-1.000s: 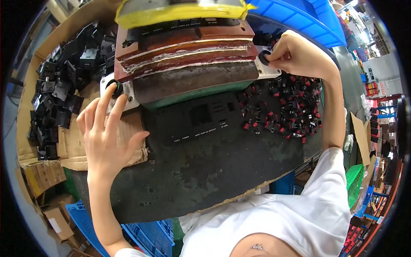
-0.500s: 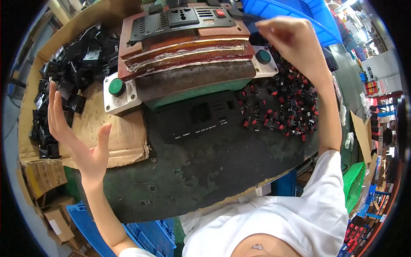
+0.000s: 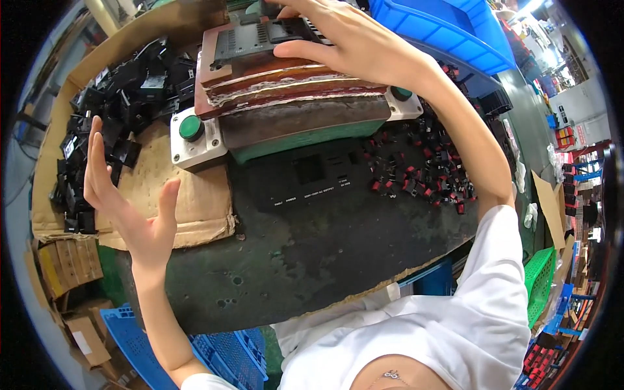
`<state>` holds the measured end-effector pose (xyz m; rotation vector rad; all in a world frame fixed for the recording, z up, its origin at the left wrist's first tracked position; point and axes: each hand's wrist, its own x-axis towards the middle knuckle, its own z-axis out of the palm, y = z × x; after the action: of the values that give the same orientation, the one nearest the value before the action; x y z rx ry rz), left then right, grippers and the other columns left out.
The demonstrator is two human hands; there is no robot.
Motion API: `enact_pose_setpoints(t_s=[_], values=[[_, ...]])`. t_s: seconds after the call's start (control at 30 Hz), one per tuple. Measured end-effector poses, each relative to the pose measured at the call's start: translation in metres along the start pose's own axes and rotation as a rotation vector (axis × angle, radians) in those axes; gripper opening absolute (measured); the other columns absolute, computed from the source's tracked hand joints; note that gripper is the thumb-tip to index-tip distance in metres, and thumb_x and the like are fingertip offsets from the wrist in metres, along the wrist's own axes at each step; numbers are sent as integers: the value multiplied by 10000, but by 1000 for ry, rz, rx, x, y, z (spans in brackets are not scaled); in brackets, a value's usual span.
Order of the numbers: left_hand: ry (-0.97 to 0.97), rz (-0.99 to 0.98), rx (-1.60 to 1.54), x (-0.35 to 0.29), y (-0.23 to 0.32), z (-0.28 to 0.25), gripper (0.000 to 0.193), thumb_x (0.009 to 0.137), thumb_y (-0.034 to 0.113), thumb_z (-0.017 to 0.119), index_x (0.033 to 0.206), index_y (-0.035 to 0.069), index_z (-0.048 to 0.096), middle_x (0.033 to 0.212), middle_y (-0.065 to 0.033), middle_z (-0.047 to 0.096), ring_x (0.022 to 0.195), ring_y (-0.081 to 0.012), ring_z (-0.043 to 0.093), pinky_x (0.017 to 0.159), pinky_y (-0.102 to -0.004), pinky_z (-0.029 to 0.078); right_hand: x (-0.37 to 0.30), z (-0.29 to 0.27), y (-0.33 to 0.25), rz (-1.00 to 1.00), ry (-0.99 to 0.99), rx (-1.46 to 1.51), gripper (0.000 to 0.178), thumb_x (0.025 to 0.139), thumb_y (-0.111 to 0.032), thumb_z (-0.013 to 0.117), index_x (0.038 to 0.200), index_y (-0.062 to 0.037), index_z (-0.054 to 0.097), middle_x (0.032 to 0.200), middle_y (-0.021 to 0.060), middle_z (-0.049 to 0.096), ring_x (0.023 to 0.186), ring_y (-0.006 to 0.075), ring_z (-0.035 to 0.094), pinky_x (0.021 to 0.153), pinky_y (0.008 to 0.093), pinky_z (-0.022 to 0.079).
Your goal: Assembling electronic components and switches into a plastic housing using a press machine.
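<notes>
Top panel [image 3: 242, 41]: on block [image 3: 302, 123], long axis approx. L–R, lettered edge twd. person; R part hidden by hand.
R hand [image 3: 364, 49]: above panel, thumb apart fr. fingers; gripping or not, can't tell.
L hand [image 3: 133, 218]: empty, spread, fingers up, over cardboard [image 3: 195, 201], well L of panel.
Count: 2 blk panels incl. lower panel [image 3: 281, 181] flat on table [image 3: 364, 247]; 2 grn btns [image 3: 191, 128], 1 per side.
</notes>
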<state>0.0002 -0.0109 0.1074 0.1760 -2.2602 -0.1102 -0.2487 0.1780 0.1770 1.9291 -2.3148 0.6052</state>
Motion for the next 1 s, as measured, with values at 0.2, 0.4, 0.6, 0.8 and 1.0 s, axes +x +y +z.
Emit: enact_pose_setpoints(t_s=[0.2,0.4,0.6,0.8,1.0], values=[[-257,-477,-852,-2,20,-8,679,814,412,642,1318,29,398,1227,-97,539,1003,-165,513,772,-236,385,-8,11,-20,-333,494,-260,471,886,-258,575,1202,67,449,1035,242,558,958,334,549,838,394,427],[-628,-829,-1447,-11,47,-16,305,783,83,703,1023,-71,596,877,-138,648,700,-151,628,531,-248,480,-64,58,-94,-473,530,-343,335,754,-263,607,1069,-152,602,1075,55,584,1015,216,557,904,360,447],[-396,-3,-642,-12,49,-6,196,610,-6,719,794,-25,657,621,-114,578,538,-237,569,498,-280,452,-106,30,-63,-109,423,-47,570,659,-150,780,1135,28,521,1167,187,568,1137,385,502,947,446,402],[-327,212,-624,-13,44,12,291,528,32,670,808,-36,633,706,-107,591,602,-247,582,526,-299,472,-131,45,-61,53,319,76,213,673,15,685,878,3,628,822,100,653,931,312,638,912,457,434],[-376,239,-567,-12,38,15,301,540,35,659,832,-35,632,737,-111,606,634,-250,594,548,-305,484,-138,57,-61,104,274,153,219,672,-50,729,862,-56,620,791,60,640,924,246,630,900,430,445]])
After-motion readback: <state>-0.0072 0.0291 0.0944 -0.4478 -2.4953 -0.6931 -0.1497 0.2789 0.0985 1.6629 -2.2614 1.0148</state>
